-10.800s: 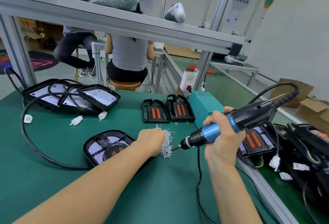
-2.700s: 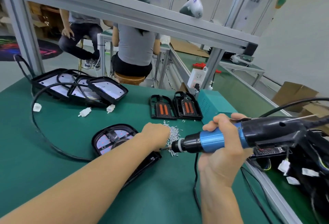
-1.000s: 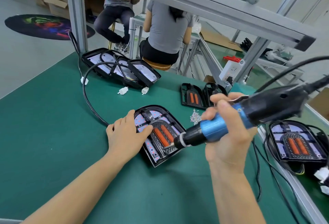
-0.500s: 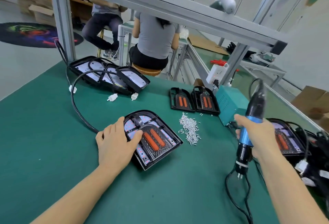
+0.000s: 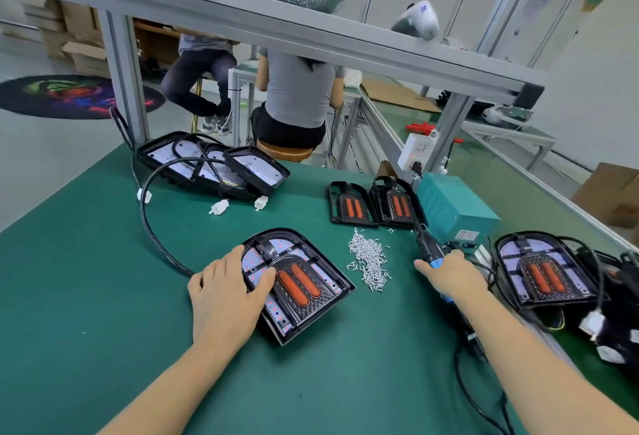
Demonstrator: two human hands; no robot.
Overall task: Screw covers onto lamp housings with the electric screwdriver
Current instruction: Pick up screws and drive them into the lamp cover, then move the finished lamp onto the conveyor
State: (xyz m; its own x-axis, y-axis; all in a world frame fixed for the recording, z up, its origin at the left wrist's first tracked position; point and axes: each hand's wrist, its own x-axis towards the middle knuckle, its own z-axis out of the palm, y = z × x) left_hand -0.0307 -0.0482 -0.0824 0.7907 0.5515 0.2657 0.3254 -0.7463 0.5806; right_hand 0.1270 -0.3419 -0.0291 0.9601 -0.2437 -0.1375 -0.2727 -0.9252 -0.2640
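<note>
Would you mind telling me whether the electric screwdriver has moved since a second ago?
Yes. The electric screwdriver has left the lamp housing and moved right, past the screw pile, beside the teal box.

Green table (image 5: pixel 86 296) as landmark. Teal power box (image 5: pixel 456 210) on table's far right part. White power strip (image 5: pixel 416 154) just behind box. Two seated people (image 5: pixel 297 96) beyond table's far edge. Round colourful floor mat (image 5: pixel 76 96) past table's left corner. Cardboard boxes (image 5: pixel 615 192) right of table.
</note>
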